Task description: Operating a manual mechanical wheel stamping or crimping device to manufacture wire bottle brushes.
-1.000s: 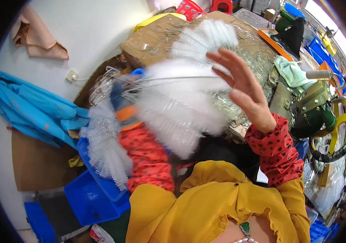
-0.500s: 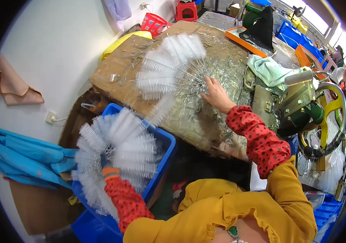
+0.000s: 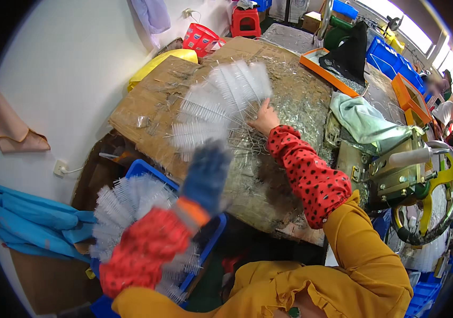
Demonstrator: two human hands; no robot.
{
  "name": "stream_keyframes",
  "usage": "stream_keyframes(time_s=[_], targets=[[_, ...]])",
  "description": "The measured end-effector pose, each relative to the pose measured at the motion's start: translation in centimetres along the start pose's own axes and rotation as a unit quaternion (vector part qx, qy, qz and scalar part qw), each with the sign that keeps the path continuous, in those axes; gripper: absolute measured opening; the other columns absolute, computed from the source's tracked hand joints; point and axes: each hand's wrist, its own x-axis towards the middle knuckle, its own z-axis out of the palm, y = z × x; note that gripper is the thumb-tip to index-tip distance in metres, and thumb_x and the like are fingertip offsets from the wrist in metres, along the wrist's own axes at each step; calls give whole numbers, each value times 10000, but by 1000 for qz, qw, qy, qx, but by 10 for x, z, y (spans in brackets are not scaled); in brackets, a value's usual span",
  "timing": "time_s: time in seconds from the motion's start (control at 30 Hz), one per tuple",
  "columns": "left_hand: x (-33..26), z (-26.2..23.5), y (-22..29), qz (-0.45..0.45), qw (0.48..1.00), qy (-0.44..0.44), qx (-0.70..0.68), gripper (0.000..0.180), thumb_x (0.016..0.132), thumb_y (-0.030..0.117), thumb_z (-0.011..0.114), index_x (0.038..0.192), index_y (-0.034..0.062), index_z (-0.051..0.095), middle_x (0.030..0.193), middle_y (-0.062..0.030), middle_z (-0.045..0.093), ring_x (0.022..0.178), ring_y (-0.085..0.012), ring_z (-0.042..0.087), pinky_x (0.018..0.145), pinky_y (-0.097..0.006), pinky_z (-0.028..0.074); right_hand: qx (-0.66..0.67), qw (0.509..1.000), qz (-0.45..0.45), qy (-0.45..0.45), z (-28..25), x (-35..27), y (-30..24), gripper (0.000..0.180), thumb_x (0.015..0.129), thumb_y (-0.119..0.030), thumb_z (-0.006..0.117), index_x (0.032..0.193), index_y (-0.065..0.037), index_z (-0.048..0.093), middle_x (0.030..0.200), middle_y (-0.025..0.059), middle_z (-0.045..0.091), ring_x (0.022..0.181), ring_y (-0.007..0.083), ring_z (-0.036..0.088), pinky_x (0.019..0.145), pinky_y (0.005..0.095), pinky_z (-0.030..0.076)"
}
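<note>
Several white-bristled wire brushes [image 3: 205, 108] lie fanned out on the worktable, their bare looped wire stems pointing towards me. My right hand [image 3: 264, 117], ungloved, rests over the stems at the right side of the fan, thumb and index finger apart. My left hand [image 3: 206, 172], in a blue glove with an orange cuff, is above the table's near edge, between the fan and a blue tub [image 3: 217, 233]. Motion smears its fingers, and nothing can be made out in them. More white brushes [image 3: 125, 206] fill the tub, partly behind my left forearm.
Cardboard and clear tape cover the worktable [image 3: 285, 180]. A green machine with a yellow handwheel [image 3: 430, 199] stands at the right, a pale green cloth [image 3: 367, 122] beside it. Behind are an orange box lid [image 3: 338, 79] and a red stool [image 3: 245, 22]. Light-blue fabric [image 3: 30, 220] hangs at left.
My left hand has risen from the tub's brushes to the table edge. The right hand has shifted slightly left over the stems. A brush leaning at the tub's rim no longer shows there.
</note>
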Motion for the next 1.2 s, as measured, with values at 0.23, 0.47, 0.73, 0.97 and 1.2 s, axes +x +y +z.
stream_keyframes(time_s=[0.23, 0.47, 0.73, 0.97, 1.2], targets=[[155, 187, -88, 44, 988, -67, 130, 323, 876, 260, 434, 1183, 173, 487, 1196, -60, 496, 1206, -273, 405, 1096, -508, 207, 51, 995, 27, -83, -48, -3, 47, 510, 635, -294, 717, 982, 58, 594, 880, 248, 640, 881, 364, 638, 778, 406, 511], [128, 222, -62, 106, 993, 14, 45, 117, 843, 245, 464, 876, 208, 570, 875, -28, 535, 941, -223, 509, 912, -430, 361, -130, 987, 91, 37, -125, -38, 132, 403, 681, -268, 639, 994, -15, 627, 922, 251, 651, 882, 398, 638, 768, 450, 511], [123, 199, -31, 171, 970, 150, 88, 83, 838, 210, 535, 846, 140, 577, 820, -59, 549, 838, -259, 539, 799, -426, 394, 215, 970, 86, -72, -58, -61, 56, 864, 668, -416, 800, 1183, 144, 391, 865, 155, 595, 770, 195, 579, 644, 345, 484], [114, 182, -16, 148, 972, 181, -33, 130, 855, 208, 550, 939, 115, 586, 831, -83, 556, 855, -285, 556, 796, -449, 406, 186, 978, -4, -92, -36, -43, 51, 462, 700, -271, 728, 852, 135, 571, 764, 145, 608, 662, 212, 600, 540, 335, 475], [98, 172, -9, 233, 956, 152, 95, 306, 877, 172, 496, 1172, 122, 559, 867, -76, 539, 858, -256, 542, 766, -417, 412, 408, 902, 142, 23, -98, -54, 104, 238, 732, -154, 673, 782, 75, 636, 751, 90, 618, 578, 173, 572, 537, 318, 452]])
